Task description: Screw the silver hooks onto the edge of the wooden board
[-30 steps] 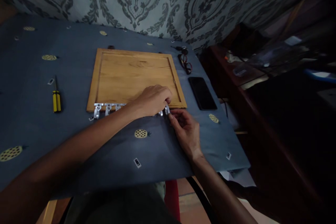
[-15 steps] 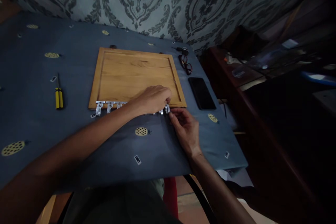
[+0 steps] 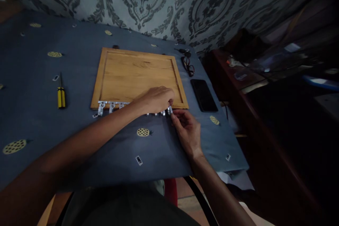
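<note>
A wooden panel (image 3: 137, 72) with a raised frame lies flat on the blue tablecloth. Along its near edge sits a row of several silver, hook-shaped metal fittings (image 3: 111, 106), partly covered by my left forearm. My left hand (image 3: 159, 99) is closed over the right part of that edge, fingers pinched just above the end fitting (image 3: 170, 110); whatever they hold is hidden. From below and to the right, my right hand (image 3: 187, 127) has its thumb and fingertips closed at the same end fitting.
A yellow-and-black screwdriver (image 3: 61, 95) lies left of the panel. On the right are a black phone (image 3: 203, 95), eyeglasses (image 3: 188, 66) and keys (image 3: 186, 52). Beyond the table's right edge stands a dark red piece of furniture (image 3: 254, 113). A patterned curtain (image 3: 143, 0) hangs behind.
The view has shifted slightly. Both hands stay at the end fitting with almost the same grip, and nothing else has visibly moved.
</note>
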`<state>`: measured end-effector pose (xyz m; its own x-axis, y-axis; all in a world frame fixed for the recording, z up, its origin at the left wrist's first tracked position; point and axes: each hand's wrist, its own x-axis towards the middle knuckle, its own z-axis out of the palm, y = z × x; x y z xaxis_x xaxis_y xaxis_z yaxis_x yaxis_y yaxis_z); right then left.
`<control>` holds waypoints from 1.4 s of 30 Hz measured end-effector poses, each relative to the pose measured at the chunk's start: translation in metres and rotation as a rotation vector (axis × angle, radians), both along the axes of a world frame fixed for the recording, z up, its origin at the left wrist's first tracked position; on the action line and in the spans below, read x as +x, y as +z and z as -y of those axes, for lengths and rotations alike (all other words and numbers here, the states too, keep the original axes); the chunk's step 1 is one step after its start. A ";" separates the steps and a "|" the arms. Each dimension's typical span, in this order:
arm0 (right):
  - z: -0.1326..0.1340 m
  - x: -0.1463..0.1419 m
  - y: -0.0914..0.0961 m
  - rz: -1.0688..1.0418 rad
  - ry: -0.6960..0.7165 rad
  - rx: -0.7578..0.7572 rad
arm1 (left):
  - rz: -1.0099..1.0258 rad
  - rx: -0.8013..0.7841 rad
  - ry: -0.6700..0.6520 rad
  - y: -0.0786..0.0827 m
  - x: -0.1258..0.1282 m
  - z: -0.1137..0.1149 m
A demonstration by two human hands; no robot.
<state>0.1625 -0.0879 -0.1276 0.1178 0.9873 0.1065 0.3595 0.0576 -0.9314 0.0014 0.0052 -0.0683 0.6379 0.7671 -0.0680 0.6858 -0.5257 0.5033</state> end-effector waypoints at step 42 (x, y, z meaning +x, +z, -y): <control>-0.001 -0.002 0.004 0.013 0.028 -0.002 | 0.173 0.013 -0.118 -0.009 -0.006 -0.015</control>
<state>0.1605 -0.0868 -0.1240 0.0889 0.9904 0.1061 0.3698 0.0660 -0.9267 -0.0046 0.0203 -0.0769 0.7247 0.6865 0.0597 0.5230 -0.6043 0.6011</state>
